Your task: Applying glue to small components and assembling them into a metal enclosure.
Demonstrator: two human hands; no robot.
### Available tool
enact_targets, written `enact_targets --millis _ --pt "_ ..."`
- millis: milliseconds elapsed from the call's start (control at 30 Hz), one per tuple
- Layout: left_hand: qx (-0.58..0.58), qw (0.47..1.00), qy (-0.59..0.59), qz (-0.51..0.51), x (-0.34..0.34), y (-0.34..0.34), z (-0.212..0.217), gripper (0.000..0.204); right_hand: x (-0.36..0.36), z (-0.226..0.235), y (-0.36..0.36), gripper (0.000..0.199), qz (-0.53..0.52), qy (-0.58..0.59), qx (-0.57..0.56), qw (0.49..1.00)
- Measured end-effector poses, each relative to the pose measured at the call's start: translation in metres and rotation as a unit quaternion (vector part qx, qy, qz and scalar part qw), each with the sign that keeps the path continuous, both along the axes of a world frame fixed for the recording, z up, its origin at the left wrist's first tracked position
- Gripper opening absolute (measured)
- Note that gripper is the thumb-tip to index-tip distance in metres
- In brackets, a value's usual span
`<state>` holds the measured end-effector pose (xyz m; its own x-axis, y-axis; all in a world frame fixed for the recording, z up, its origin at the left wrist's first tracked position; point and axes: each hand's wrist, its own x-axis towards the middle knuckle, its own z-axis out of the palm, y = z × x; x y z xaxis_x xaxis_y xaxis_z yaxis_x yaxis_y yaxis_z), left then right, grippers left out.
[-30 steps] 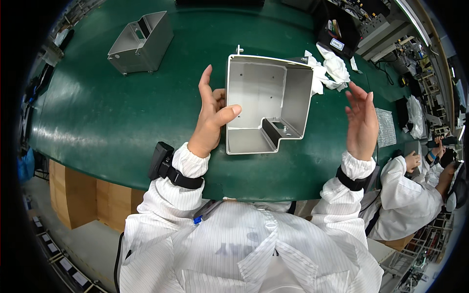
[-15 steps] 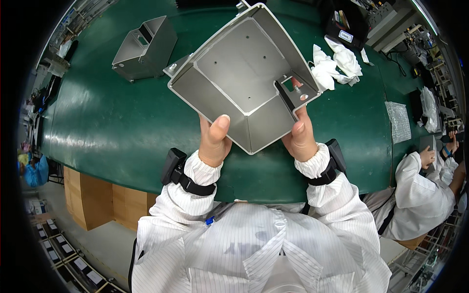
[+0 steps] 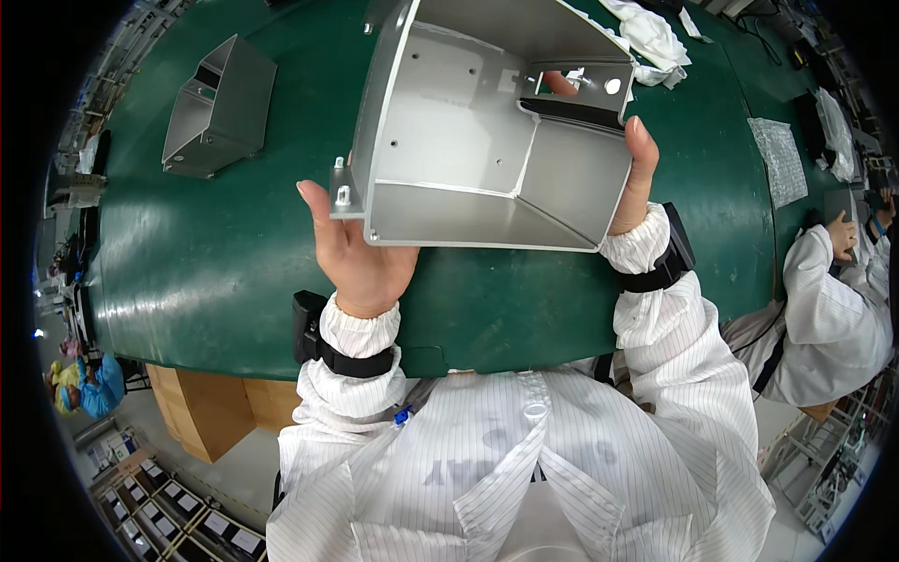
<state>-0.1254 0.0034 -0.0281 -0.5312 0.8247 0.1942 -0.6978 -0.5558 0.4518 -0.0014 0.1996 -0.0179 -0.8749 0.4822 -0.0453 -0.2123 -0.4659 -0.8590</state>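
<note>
**Grey metal housing held up in both hands above the green desk**

The grey metal housing (image 3: pixel 487 131) fills the upper centre of the frame, lifted clear of the green desk (image 3: pixel 215 262) and turned so its open side faces the camera, its inner walls and small holes in view. The left hand (image 3: pixel 361 253) cups it from below at the lower left corner: the palm lies under the bottom edge, and the thumb runs up beside the small mounting tab there. Its other fingers pass behind the metal and are hidden. The right hand (image 3: pixel 637 178) clamps the right wall, thumb stretched up along the outer edge, and one fingertip (image 3: pixel 560 84) shows through the rectangular cut-out near the top right, so those fingers wrap round the back. Both hands are closed on the housing, which sits between them.

A second grey housing (image 3: pixel 217 108) lies on the desk in the upper left, well apart. White cloths (image 3: pixel 651 36) are bunched at the upper right, with a clear bubble-wrap bag (image 3: pixel 779 159) farther right. Another person in a white striped coat (image 3: pixel 829 309) sits at the right edge.
</note>
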Motion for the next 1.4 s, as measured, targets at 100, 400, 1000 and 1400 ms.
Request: enact_targets --millis 100,400,1000,1400 --pt "0.027 1.0 0.006 0.006 -0.008 -0.008 -0.012 0.067 0.005 0.0 -0.003 0.096 0.022 0.011 0.039 0.999" --pt "0.036 0.999 0.029 0.001 -0.006 -0.01 -0.013 0.063 0.01 -0.006 -0.002 0.085 0.009 0.034 0.03 0.999" --pt "0.113 0.991 0.052 -0.055 0.001 -0.003 -0.009 0.094 0.001 -0.004 0.006 0.086 0.008 0.058 -0.06 0.996" --pt "0.027 0.991 0.128 -0.014 0.004 -0.004 -0.001 0.097 0.0 -0.001 0.012 0.093 0.082 0.101 -0.159 0.979"
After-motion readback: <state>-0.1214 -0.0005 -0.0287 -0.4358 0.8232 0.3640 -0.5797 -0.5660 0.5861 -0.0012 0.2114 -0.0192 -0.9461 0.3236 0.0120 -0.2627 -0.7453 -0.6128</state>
